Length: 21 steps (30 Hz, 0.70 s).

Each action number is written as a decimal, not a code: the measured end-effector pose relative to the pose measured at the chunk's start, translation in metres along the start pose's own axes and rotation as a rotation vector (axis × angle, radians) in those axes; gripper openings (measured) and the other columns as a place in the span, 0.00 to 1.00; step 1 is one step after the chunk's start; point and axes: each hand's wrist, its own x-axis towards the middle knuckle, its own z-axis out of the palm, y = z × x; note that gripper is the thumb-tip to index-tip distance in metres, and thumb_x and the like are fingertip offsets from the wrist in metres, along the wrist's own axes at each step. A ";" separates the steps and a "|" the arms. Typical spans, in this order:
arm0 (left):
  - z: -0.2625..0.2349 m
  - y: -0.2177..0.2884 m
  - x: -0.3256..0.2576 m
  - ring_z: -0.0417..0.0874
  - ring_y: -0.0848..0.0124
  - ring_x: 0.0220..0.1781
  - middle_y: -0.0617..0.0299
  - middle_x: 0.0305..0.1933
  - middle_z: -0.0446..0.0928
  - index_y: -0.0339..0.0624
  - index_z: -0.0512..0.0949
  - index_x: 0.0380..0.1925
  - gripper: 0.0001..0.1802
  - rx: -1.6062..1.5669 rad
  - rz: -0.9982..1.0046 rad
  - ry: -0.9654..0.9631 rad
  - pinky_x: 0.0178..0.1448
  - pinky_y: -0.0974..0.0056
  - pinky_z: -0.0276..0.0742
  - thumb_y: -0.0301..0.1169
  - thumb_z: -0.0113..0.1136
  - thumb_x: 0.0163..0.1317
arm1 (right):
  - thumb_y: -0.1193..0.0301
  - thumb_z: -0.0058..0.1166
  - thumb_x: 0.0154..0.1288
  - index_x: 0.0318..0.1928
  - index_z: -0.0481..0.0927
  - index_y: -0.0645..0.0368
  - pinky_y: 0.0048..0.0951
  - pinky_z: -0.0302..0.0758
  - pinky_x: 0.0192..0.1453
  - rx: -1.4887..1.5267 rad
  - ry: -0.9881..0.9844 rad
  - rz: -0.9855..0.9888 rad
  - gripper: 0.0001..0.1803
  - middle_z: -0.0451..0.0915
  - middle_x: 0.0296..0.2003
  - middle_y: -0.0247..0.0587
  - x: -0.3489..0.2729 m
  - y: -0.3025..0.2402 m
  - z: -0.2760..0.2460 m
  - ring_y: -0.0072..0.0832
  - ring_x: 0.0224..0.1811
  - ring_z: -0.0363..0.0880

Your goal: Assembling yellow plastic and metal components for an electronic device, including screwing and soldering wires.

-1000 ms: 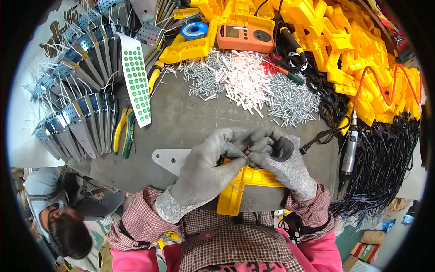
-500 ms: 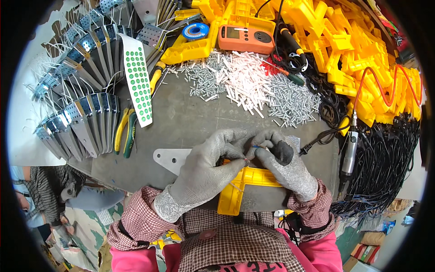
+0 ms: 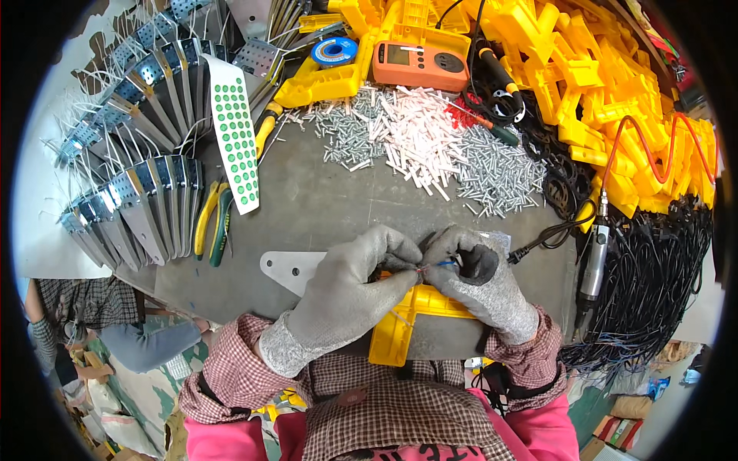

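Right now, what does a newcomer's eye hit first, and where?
The heap of yellow plastic parts, upper right. Then the pile of small whitish pieces, top center, flanked by metal screws. Below center, gray-gloved left grip and right grip hold thin wires at a yellow casing.

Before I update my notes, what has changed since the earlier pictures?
The grey-gloved right hand shifted its fingers; the thin blue wire moved toward the wearer, showing more. A co-worker's bowed head left view. The grey-gloved left hand and yellow plastic housing stayed put.
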 end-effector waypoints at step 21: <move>-0.007 -0.013 -0.002 0.82 0.63 0.45 0.61 0.39 0.79 0.41 0.78 0.40 0.13 0.867 0.783 0.230 0.57 0.55 0.77 0.23 0.64 0.53 | 0.76 0.57 0.64 0.38 0.78 0.64 0.22 0.72 0.38 -0.022 0.033 0.030 0.04 0.77 0.31 0.29 0.005 -0.012 0.016 0.12 0.35 0.71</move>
